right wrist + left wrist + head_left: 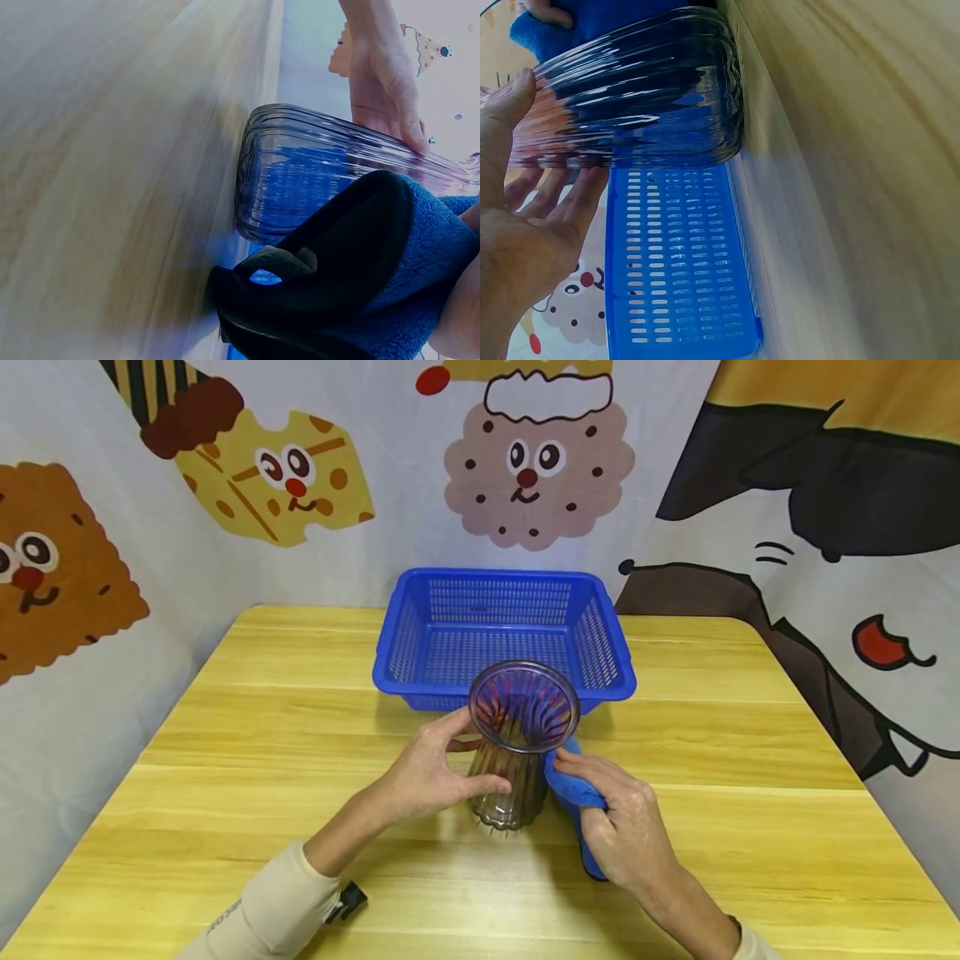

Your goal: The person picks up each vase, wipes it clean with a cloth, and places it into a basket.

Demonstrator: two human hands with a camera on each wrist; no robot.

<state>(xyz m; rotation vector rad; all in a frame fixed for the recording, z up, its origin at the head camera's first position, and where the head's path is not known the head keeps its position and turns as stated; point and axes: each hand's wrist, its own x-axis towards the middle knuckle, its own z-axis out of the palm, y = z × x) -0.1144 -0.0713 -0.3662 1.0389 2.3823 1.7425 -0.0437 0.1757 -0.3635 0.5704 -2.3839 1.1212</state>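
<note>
A ribbed, purple-tinted clear glass vase (pixel 517 789) with a flared rim stands upright on the table. My left hand (pixel 427 772) holds it from the left, thumb across the near side and fingers around the far side, as the left wrist view also shows. On the vase's other side, my right hand (pixel 626 818) grips a blue cloth (pixel 573 789), pinched between thumb and fingers close by the rim. Part of the cloth hangs down toward the tabletop; its dark edging and a small pale tag (pixel 281 261) show in the right wrist view.
Behind the vase sits a blue perforated plastic basket (pixel 498 647), its near rim partly covered by the glass. The wood-grain table (pixel 247 760) reaches back to a white curtain (pixel 405 468) printed with cartoon food. A small black buckle (pixel 347 902) is by the left sleeve.
</note>
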